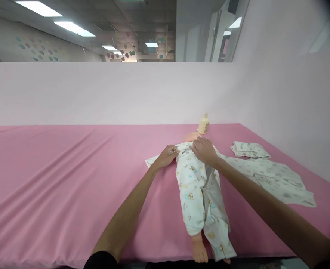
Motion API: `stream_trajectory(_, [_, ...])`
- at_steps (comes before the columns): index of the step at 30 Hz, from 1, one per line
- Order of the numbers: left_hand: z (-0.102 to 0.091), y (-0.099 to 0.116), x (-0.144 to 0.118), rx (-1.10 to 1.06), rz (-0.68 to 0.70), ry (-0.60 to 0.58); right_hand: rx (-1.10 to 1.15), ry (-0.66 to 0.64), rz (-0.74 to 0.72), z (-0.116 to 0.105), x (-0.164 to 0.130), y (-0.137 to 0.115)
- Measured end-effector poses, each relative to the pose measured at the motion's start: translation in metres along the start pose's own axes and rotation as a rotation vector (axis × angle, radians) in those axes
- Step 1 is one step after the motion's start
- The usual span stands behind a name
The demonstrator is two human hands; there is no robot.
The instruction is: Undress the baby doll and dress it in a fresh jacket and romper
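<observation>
A baby doll point(200, 249) lies on its back with its feet toward me, dressed in white printed trousers point(191, 186). Its head end is mostly hidden behind the clothing and my right hand. At the left side of the waist, my left hand point(168, 155) pinches the trousers' upper edge. My right hand point(205, 150) is curled over the waist on the other side, its fingertips closed on the cloth there. One doll foot shows bare below its trouser leg; the other leg's cuff covers nearly the whole foot. White cloth sticks out beyond my left hand.
A pink sheet point(69, 186) covers the table. Behind the doll's head stands a cream pump bottle point(203, 124). To the right lie a folded printed cloth point(250, 150) and a spread printed garment point(282, 181). White walls point(111, 93) with a window border the back and right.
</observation>
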State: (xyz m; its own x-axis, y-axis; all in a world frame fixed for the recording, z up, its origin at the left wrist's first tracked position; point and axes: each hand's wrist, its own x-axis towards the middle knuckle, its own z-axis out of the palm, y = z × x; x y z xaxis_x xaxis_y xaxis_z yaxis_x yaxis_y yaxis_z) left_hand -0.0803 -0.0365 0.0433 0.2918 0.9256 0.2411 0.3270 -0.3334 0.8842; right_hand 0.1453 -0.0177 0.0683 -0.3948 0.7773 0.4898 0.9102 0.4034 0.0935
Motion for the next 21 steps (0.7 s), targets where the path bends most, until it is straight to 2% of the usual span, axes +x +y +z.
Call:
stream_trajectory(3, [0.003,-0.003,0.003,-0.098,-0.058,0.018,0.057,0.057,-0.036,-0.006,-0.007,-0.008])
stream_trajectory(6, [0.005,-0.007,0.008,-0.122,-0.084,0.031,0.174,-0.036,-0.137,-0.016,-0.015,-0.016])
stream_trajectory(9, [0.006,-0.004,0.013,0.018,-0.048,0.031,0.137,-0.090,-0.211,-0.024,-0.023,-0.023])
stream_trajectory(12, [0.006,0.010,0.011,0.143,0.012,0.105,0.079,-0.097,-0.223,-0.026,-0.027,-0.028])
stream_trajectory(16, [0.006,0.035,-0.007,0.165,0.136,0.185,0.141,-0.061,-0.172,-0.024,-0.031,-0.025])
stream_trajectory(18, [0.007,0.044,-0.021,0.180,0.161,0.156,0.184,0.035,-0.095,-0.022,-0.035,-0.017])
stream_trajectory(21, [0.008,0.052,-0.043,0.220,0.089,0.045,0.167,0.210,0.082,-0.017,-0.041,0.005])
